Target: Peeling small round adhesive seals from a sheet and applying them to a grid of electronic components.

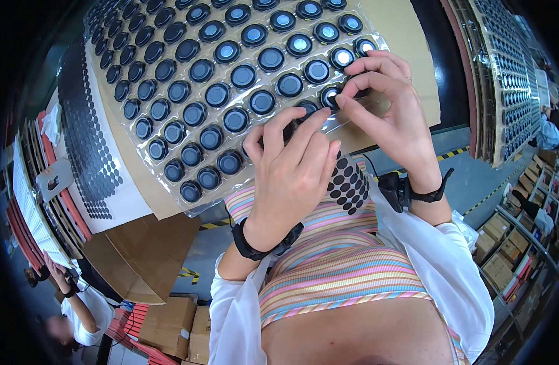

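My right hand [389, 106] pinches thumb and forefinger narrowly over one round black part [330, 96] in the near row of the clear blister tray [170, 137] — something small may be between the fingertips, but I cannot tell. My left hand [295, 161] has its fingers pressed down on the tray's near edge beside it, grip flat rather than closed, and what sits under the palm is hidden.

A strip of black round stickers [347, 182] hangs just below my hands, against my striped top. A few parts near my right hand show a pale shiny centre, while most of the tray's pockets hold parts that look matte dark — I judge most of the tray done, with only those few left.

The tray rests on brown cardboard [407, 42] on the surface. To my left lies a white sheet of black dots [88, 152]; to my right stands a stack of filled trays [504, 73].
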{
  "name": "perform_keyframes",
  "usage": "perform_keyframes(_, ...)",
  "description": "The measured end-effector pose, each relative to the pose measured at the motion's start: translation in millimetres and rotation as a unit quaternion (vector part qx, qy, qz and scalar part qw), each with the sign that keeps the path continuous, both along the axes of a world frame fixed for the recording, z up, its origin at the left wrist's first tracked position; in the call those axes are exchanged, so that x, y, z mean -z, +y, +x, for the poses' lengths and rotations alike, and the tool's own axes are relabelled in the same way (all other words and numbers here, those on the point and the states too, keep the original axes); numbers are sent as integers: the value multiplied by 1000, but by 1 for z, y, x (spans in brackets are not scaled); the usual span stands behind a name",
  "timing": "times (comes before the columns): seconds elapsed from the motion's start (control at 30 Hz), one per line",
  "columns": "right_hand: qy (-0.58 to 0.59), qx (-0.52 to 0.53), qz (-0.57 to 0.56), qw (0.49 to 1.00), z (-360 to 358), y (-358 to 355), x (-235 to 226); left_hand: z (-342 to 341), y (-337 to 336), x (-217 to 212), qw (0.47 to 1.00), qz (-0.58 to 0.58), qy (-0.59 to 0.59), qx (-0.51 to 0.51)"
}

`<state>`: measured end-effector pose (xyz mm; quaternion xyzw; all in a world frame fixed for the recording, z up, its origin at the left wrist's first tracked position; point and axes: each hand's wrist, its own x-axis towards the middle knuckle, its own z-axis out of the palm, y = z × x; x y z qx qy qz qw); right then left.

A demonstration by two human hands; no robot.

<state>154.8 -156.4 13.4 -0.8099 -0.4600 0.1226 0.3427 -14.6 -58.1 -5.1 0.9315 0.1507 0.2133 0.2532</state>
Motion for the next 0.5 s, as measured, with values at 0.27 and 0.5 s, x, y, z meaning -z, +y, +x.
perform_keyframes(0.27, -74, 2, 19, 997, -2, 4, 4, 1, 1, 2, 1000, -6, -5, -1)
perform_keyframes(0.5, -24, 48, 91, 994, 24, 1, 4, -13, 7, -7, 1000, -21, 9, -7)
